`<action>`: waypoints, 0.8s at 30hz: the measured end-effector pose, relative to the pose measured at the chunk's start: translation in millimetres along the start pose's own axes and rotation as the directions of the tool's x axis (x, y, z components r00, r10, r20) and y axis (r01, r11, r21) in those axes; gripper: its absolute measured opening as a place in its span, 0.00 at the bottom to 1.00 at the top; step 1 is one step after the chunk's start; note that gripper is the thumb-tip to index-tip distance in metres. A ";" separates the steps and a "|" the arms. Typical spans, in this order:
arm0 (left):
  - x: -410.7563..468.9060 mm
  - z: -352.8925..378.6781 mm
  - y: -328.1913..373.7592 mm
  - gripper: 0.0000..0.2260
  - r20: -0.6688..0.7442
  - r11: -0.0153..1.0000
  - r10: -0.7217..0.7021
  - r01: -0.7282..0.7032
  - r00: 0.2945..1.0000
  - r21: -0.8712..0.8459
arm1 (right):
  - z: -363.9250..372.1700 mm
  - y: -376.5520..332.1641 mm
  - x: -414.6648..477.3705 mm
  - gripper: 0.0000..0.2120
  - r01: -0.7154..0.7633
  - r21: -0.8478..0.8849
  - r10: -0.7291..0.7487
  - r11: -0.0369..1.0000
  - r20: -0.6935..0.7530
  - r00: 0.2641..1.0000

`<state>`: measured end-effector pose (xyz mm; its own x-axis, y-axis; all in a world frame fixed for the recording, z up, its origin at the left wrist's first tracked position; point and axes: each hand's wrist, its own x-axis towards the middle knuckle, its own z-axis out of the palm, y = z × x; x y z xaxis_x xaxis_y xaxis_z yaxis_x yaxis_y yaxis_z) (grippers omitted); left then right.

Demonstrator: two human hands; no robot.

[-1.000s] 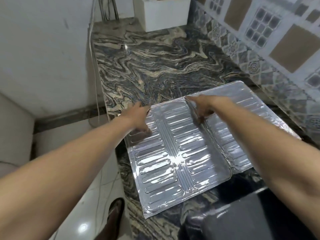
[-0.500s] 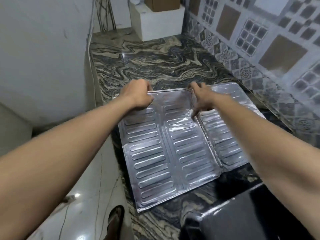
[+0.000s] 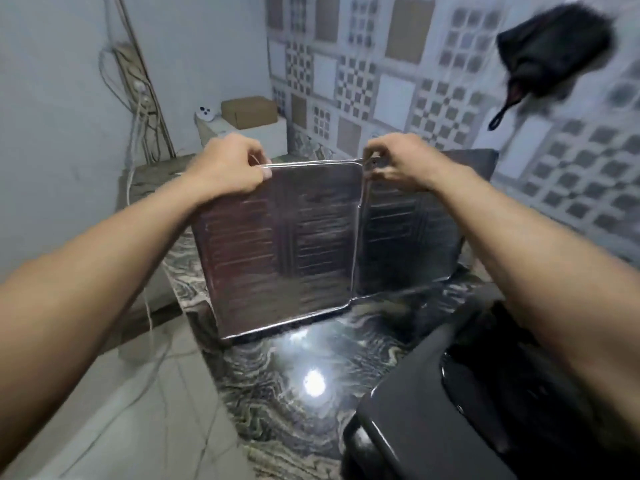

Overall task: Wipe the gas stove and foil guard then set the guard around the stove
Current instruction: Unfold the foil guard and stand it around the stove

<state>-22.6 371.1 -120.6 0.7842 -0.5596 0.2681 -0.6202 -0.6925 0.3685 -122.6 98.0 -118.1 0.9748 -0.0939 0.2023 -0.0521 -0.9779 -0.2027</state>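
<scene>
The foil guard [image 3: 287,244] stands nearly upright on the marble counter [image 3: 294,393], its ribbed panels facing me and looking dark. My left hand [image 3: 230,168] grips the top edge of its left panel. My right hand [image 3: 398,161] pinches the top edge near the fold between the middle and right panels. The guard's lower edge rests on or just above the counter; I cannot tell which. The black gas stove [image 3: 450,410] sits at the lower right, partly behind my right forearm.
A patterned tiled wall [image 3: 381,81] runs along the right with a black bag [image 3: 554,46] hanging on it. A white box [image 3: 266,136] with a cardboard box [image 3: 249,110] on top stands at the counter's far end. Cables [image 3: 138,98] hang on the left wall. The floor lies below the counter's left edge.
The guard was lying flat on the counter; both hands closed on its far edge and raised it upright. My view has tilted up toward the wall.
</scene>
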 end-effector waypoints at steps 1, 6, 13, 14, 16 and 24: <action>4.5 -3.2 2.4 0.03 0.010 1.000 0.024 -0.024 1.000 -0.012 | -8.3 0.2 -5.1 0.05 -0.017 0.010 0.018 1.000 -0.025 1.000; 29.2 -2.2 18.9 0.03 0.078 0.980 0.147 -0.134 0.986 -0.146 | -28.8 11.6 -30.7 0.10 -0.191 0.062 0.195 0.980 -0.069 0.978; 71.7 30.9 39.9 0.02 0.086 0.972 0.192 -0.177 0.978 -0.157 | -19.7 37.5 -50.1 0.16 -0.368 0.154 0.385 0.917 -0.101 0.917; 79.6 36.9 42.0 0.03 0.098 0.974 0.183 -0.168 0.978 -0.149 | -17.1 41.0 -51.4 0.17 -0.381 0.153 0.397 0.912 -0.098 0.912; 94.5 51.0 43.7 0.05 0.126 0.978 0.176 -0.159 0.976 -0.137 | -12.4 48.0 -52.1 0.17 -0.395 0.133 0.408 0.909 -0.090 0.908; 111.0 81.4 59.3 0.10 -0.124 0.990 0.138 -0.141 0.983 -0.016 | -7.4 66.0 -43.2 0.20 -0.349 0.122 0.363 0.929 -0.121 0.924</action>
<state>26.0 230.9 -141.4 0.6872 -0.5893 0.4248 -0.7245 -0.5992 0.3408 -169.8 36.2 -133.2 0.8555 -0.4645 0.2288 -0.3625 -0.8528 -0.3760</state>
